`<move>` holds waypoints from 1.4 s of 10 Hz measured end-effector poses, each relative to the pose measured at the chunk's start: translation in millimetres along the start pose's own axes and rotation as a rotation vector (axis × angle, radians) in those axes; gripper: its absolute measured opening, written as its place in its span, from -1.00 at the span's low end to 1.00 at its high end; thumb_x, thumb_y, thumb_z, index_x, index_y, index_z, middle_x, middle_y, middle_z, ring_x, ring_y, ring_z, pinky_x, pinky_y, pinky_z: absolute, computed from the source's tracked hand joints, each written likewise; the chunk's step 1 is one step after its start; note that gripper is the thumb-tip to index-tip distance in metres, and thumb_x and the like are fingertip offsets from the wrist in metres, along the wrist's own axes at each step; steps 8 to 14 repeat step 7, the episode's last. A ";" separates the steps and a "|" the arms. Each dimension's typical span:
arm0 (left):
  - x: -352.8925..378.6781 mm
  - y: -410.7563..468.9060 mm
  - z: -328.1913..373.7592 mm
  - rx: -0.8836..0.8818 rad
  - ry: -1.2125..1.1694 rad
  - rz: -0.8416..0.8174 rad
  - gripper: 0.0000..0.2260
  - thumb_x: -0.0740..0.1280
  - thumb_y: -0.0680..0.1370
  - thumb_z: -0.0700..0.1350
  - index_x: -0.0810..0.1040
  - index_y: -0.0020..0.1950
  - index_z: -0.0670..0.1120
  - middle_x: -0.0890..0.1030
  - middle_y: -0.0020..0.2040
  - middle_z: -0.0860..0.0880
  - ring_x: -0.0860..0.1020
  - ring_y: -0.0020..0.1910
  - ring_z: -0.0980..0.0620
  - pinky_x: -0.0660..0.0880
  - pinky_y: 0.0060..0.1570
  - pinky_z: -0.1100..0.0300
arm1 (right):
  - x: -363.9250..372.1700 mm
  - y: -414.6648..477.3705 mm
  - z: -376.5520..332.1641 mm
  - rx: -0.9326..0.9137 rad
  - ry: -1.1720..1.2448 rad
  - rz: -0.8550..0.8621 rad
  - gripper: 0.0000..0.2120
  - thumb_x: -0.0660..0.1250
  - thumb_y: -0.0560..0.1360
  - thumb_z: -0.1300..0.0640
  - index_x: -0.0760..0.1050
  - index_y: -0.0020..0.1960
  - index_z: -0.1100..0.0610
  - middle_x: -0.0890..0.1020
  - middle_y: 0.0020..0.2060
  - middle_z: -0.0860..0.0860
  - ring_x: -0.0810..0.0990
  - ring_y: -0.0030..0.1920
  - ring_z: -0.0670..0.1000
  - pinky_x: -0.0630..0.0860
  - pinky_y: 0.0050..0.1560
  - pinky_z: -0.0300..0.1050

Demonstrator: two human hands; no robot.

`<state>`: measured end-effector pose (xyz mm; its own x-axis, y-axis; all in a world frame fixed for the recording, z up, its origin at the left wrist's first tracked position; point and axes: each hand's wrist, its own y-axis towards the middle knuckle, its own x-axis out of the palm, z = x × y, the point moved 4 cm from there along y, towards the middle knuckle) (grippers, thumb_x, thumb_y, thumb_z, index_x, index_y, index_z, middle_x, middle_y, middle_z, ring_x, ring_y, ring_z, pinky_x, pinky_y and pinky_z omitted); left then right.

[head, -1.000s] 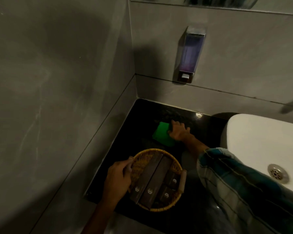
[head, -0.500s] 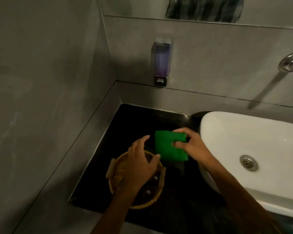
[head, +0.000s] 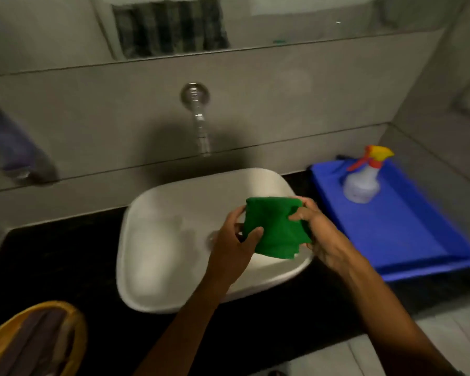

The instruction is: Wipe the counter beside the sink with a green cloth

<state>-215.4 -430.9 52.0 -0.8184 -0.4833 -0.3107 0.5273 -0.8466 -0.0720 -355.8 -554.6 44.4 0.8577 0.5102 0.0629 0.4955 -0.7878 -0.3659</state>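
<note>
A folded green cloth (head: 274, 226) is held in the air over the white sink basin (head: 163, 240). My left hand (head: 232, 245) grips its left edge, thumb on the front. My right hand (head: 319, 234) pinches its right side. The black counter (head: 60, 256) runs to the left of the sink and along its front. The picture is motion-blurred.
A woven basket (head: 36, 340) with dark sachets sits at the counter's near left corner. A blue tray (head: 407, 232) with a spray bottle (head: 362, 180) stands right of the sink. A wall spout (head: 200, 120) hangs above the basin, a soap dispenser (head: 14, 147) on the left wall.
Both hands lifted the cloth off the left counter and carried it right, over the sink. My left hand left the basket and took the cloth. The view swung right.
</note>
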 end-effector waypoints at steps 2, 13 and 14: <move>180.9 39.0 46.2 0.214 0.371 -0.144 -0.66 0.31 0.53 -0.07 0.45 0.31 0.03 0.63 0.11 -0.18 0.59 0.09 -0.22 0.50 0.08 -0.04 | -174.8 7.0 8.1 -0.144 -0.232 0.434 -0.70 0.32 0.45 0.40 0.48 0.05 0.05 0.57 -0.26 0.18 0.50 -0.35 0.06 0.48 -0.27 -0.08; 326.4 35.5 -8.1 0.328 1.037 -0.655 -0.22 -0.19 0.45 0.46 0.35 0.45 0.06 0.05 0.58 -0.28 -0.16 0.58 -0.17 -0.21 0.49 -0.28 | -288.4 49.5 83.9 0.265 -1.451 0.212 -0.64 0.09 0.57 -0.01 0.47 0.30 -0.06 0.36 0.42 0.10 0.29 0.42 0.13 0.17 0.38 0.16; 326.4 35.5 -8.1 0.328 1.037 -0.655 -0.22 -0.19 0.45 0.46 0.35 0.45 0.06 0.05 0.58 -0.28 -0.16 0.58 -0.17 -0.21 0.49 -0.28 | -288.4 49.5 83.9 0.265 -1.451 0.212 -0.64 0.09 0.57 -0.01 0.47 0.30 -0.06 0.36 0.42 0.10 0.29 0.42 0.13 0.17 0.38 0.16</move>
